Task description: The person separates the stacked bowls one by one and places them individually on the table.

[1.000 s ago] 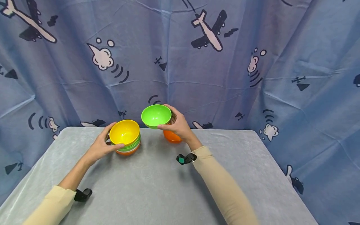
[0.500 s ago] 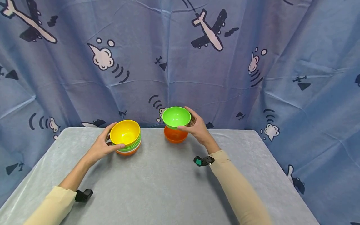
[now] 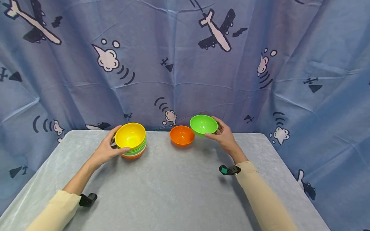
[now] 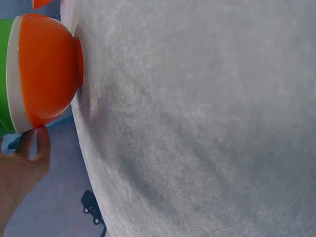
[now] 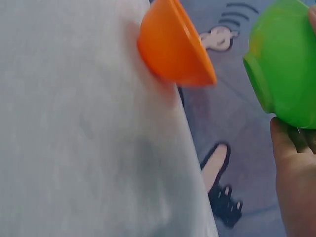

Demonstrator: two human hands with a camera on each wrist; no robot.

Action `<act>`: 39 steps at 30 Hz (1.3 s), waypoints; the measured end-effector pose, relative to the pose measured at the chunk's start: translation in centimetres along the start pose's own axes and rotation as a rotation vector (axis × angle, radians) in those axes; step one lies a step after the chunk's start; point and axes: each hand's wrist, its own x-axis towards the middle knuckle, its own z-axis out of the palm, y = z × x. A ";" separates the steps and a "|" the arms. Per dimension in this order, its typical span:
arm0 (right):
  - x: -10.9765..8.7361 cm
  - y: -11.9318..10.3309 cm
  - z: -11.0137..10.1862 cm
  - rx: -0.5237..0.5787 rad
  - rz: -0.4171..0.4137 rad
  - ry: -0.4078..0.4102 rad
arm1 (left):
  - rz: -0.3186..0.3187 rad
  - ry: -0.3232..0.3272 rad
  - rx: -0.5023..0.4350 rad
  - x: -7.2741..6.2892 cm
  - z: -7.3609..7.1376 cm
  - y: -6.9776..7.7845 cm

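My left hand (image 3: pixel 105 150) grips a stack of nested bowls at the table's back left. A yellow bowl (image 3: pixel 130 136) tops the stack, green rims show below it, and a white rim and an orange bowl (image 4: pixel 48 71) form the bottom, standing on the table. With thumb and fingers my right hand (image 3: pixel 226 137) holds a single green bowl (image 3: pixel 203 125) by its side, raised off the table in the right wrist view. Just left of that bowl, a separate orange bowl (image 3: pixel 182 136) sits upright on the table near the back edge.
The grey cloth-covered table (image 3: pixel 162 186) ends at a back edge close behind the bowls. A blue curtain (image 3: pixel 144 64) with printed airplanes hangs beyond it. Each wrist wears a black strap device, such as the right strap (image 3: pixel 229 170).
My right hand has carried the green bowl rightward, past the orange bowl, and somewhat lower. The lone orange bowl is now uncovered to view. My left hand stays on the stack.
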 end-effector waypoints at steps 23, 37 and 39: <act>-1.0 5.3 -4.0 -0.034 0.210 0.033 | -0.012 0.002 -0.003 0.2 -0.2 -0.4; -1.0 6.2 -3.1 -0.011 0.229 -0.004 | -0.010 0.000 -0.002 0.1 -0.1 -0.1; -1.0 6.3 -3.1 -0.016 0.233 -0.004 | -0.014 0.000 -0.002 0.1 -0.1 -0.1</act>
